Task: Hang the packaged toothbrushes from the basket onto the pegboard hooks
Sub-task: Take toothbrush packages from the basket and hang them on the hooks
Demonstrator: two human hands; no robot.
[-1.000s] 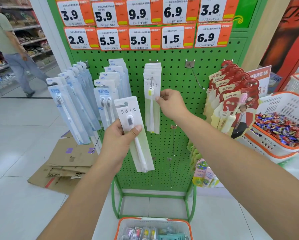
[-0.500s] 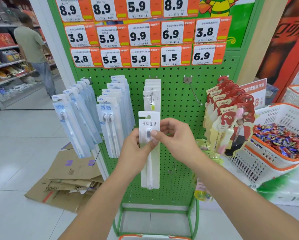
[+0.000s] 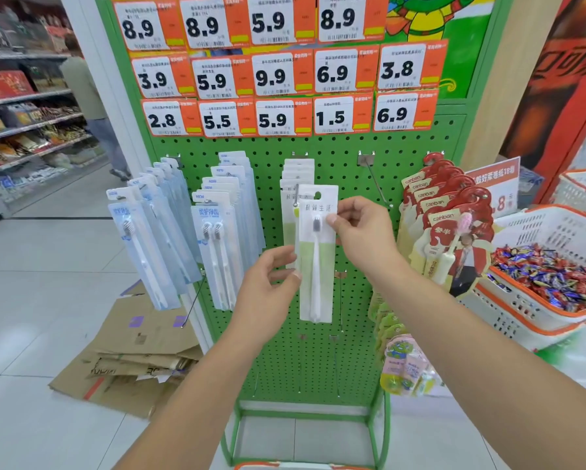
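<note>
Toothbrush pack [image 3: 316,252] | pinched upright by left hand [image 3: 267,283] and right hand [image 3: 359,232] | hang-hole apparently aligning with pegboard [image 3: 345,171] hook [image 3: 296,198].

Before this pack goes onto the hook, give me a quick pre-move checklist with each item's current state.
1. Pack held: ok, right hand pinches the top of the toothbrush pack, left hand steadies its lower edge.
2. Hang hole clear: ok, uncovered at the top.
3. Hole lined up with the hook tip: not ok, hole sits right of it.
4. Matching stock: ok, same packs hang there.
5. Room left on the hook: cannot tell.
</note>
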